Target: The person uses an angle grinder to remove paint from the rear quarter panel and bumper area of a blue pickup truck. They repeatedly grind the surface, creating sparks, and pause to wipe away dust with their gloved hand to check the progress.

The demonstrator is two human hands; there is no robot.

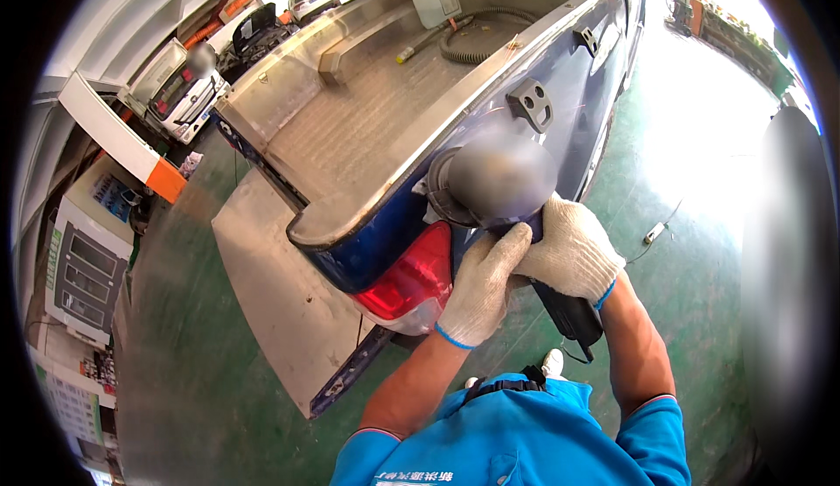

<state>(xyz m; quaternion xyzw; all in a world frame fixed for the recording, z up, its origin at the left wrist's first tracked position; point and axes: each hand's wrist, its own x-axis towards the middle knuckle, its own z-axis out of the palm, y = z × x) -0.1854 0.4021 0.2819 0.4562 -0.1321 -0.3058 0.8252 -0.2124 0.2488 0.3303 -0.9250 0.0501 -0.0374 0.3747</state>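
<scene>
My left hand and my right hand, both in knitted white gloves with blue cuffs, are closed around a black power tool. The tool's round head is blurred and sits against or just in front of the rear corner of a dark blue pickup; I cannot tell if it touches. The red and clear tail light is just left of my left hand. Above the head, a black slotted bracket is on the truck's side. The tool's cord hangs down near my feet.
The truck bed holds a white jug and a coiled hose. The lowered tailgate juts left. A plug connector and cable lie on the green floor at right. Other vehicles and a white-orange post stand at left.
</scene>
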